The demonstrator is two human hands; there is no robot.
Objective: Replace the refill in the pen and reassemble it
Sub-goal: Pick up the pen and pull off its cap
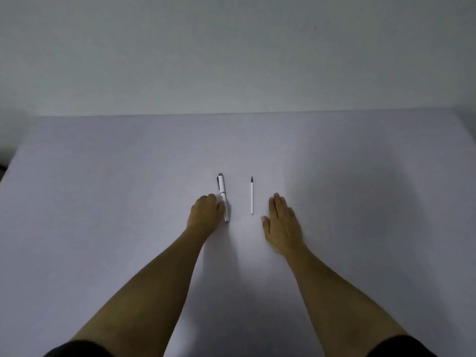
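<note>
A white pen (223,195) with a grey clip lies lengthwise on the pale table (103,189), its clip end pointing away from me. My left hand (204,215) rests just left of it, fingers curled, its fingertips touching the pen's near half. Whether the fingers grip the pen is hidden. A thin white refill (252,195) with a dark tip lies parallel to the pen, a little to the right. My right hand (282,225) lies flat on the table, palm down, fingers together, right of the refill and apart from it.
The table's far edge meets a plain light wall (231,60). Dark sleeves show at the bottom corners of the view. The table's left edge runs near the left border.
</note>
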